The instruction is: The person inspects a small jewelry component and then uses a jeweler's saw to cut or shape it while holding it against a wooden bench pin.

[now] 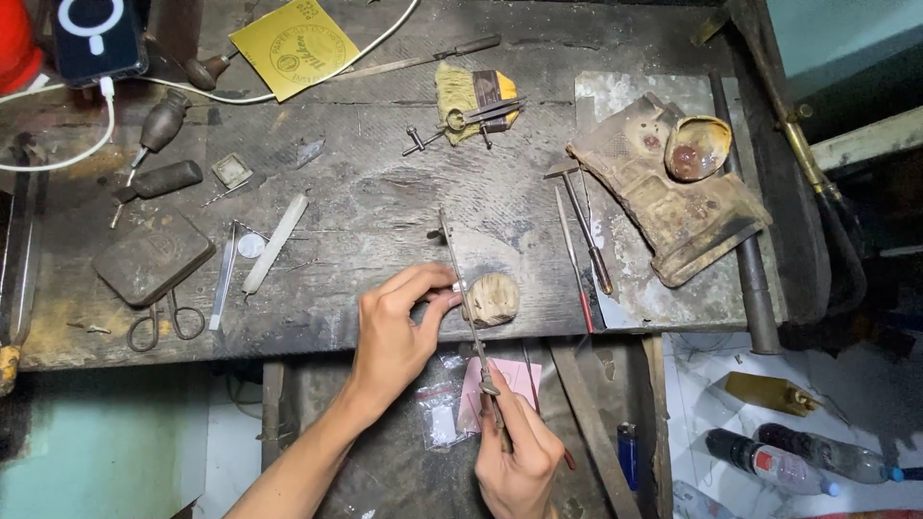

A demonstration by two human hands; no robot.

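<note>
At centre frame, the left hand (399, 327) pinched a tiny, probably light and slippery workpiece (456, 286) against the wooden peg (493, 298); the right hand (519, 452) was closed around the thin, stiff file (464, 298), held by its handle.

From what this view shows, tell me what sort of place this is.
Probably a jeweller's or metalworker's workbench. The right hand draws a file over a small piece the left hand steadies on a worn peg; a hammer and scissors lie nearby.
</note>
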